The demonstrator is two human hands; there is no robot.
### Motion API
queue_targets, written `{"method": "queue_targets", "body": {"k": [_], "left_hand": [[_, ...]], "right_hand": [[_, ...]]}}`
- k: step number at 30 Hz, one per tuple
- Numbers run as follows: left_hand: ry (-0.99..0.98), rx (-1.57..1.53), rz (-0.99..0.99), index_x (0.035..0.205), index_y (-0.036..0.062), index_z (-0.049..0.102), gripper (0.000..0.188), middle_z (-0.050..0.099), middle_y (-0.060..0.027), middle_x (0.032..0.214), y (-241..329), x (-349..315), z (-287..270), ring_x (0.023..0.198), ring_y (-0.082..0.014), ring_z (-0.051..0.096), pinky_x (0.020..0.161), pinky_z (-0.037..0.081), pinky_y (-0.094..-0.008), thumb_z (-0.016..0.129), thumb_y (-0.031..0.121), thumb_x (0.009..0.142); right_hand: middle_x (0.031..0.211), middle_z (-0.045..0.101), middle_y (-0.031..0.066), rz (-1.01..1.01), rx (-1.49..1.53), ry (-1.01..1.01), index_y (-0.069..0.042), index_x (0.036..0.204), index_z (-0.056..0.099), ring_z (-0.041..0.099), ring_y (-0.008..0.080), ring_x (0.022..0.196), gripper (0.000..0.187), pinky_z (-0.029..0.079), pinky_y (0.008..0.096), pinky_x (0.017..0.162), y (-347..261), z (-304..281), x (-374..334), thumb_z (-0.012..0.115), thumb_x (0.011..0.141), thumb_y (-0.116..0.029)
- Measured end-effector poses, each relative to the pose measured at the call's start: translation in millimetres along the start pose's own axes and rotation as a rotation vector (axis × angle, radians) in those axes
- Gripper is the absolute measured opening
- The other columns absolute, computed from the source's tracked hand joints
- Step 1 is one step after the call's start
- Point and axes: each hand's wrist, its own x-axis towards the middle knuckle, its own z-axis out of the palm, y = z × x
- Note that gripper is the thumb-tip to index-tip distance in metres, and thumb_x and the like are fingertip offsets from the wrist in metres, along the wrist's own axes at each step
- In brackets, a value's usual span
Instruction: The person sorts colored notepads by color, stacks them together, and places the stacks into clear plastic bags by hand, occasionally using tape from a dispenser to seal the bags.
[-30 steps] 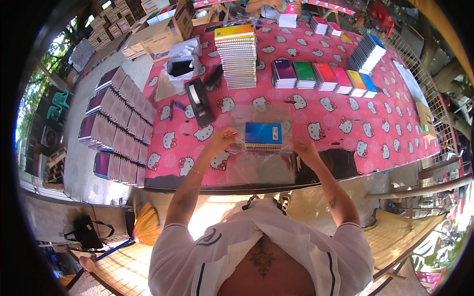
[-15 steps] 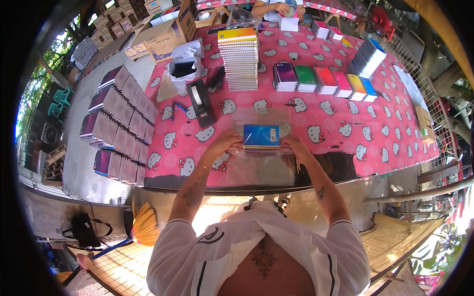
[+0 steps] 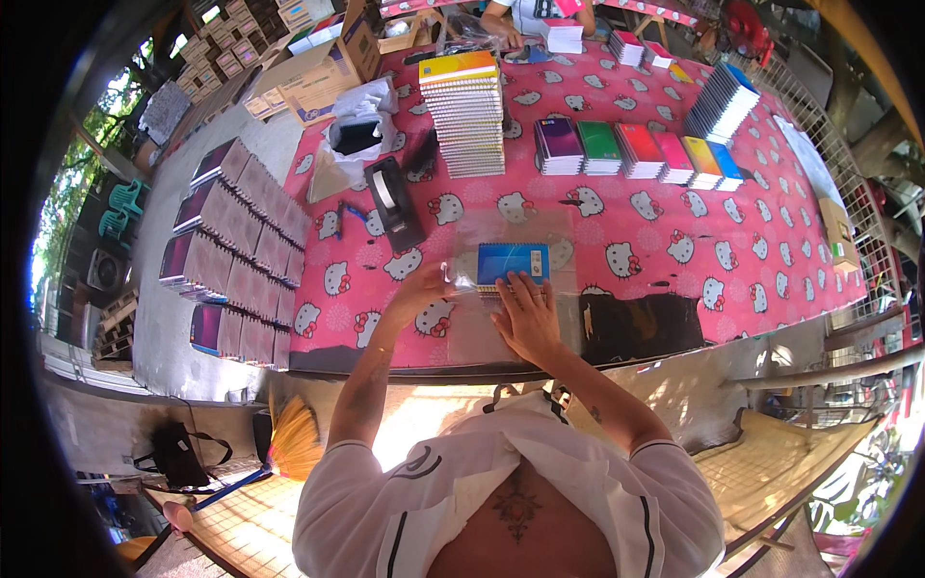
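Observation:
A blue spiral notebook (image 3: 513,262) lies at the near middle of the table, its coil edges toward the far and near sides. Clear plastic film (image 3: 465,277) shows around it, with shiny folds at its left. My left hand (image 3: 422,291) is closed at that side, its fingertips pinching the film's edge. My right hand (image 3: 530,323) lies with fingers stretched out and spread, their tips on the near right part of the notebook. Beneath is a flat translucent sheet (image 3: 515,222).
A black tape dispenser (image 3: 395,207) stands to the left, beside a tall stack of spiral notebooks (image 3: 464,116). More notebook stacks (image 3: 231,255) line the left edge. Coloured notebooks (image 3: 636,154) form a row at far right. Across the table sits another person (image 3: 535,19).
My right hand has moved from the notebook's right side onto its near right part, fingers now spread. My left hand has shifted slightly left. The notebook appears to lie flatter.

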Motion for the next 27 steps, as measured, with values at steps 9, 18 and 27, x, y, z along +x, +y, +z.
{"method": "queue_targets", "body": {"k": [9, 18, 27], "left_hand": [[0.177, 0.81, 0.584, 0.1, 0.0028, 0.07, 0.019, 0.07, -0.0173, 0.094, 51.9, 106.7, 73.5, 0.088, -0.0354, 0.068, 0.076, 0.055, -0.0388, 0.07, 0.015, 0.085], [-0.089, 1.365, 0.744, 0.088, 0.0093, 0.067, 0.012, 0.067, -0.0135, 0.086, 22.9, 189.8, 73.1, 0.084, -0.0335, 0.066, 0.082, 0.049, -0.0473, 0.068, 0.015, 0.078], [-0.239, 1.236, 0.442, 0.09, 0.0103, 0.068, 0.012, 0.067, -0.0061, 0.08, 82.1, 146.5, 84.3, 0.084, -0.0298, 0.067, 0.084, 0.05, -0.0445, 0.069, 0.019, 0.082]], "right_hand": [[0.141, 0.048, 0.0126, 0.039, -0.062, 0.003, -0.018, 0.138, 0.054, 0.043, 0.0325, 0.134, 0.055, 0.03, 0.0614, 0.109, 7.9, 0.8, 2.2, 0.067, 0.088, -0.036], [0.139, 0.047, 0.0121, 0.014, -0.061, 0.012, -0.02, 0.138, 0.054, 0.042, 0.033, 0.133, 0.057, 0.031, 0.0606, 0.108, 3.3, 4.0, 2.6, 0.07, 0.085, -0.032], [0.137, 0.047, 0.0128, -0.031, -0.063, 0.053, -0.019, 0.137, 0.053, 0.042, 0.0336, 0.131, 0.061, 0.032, 0.0605, 0.107, 6.3, 7.5, 1.3, 0.073, 0.081, -0.029]]}}
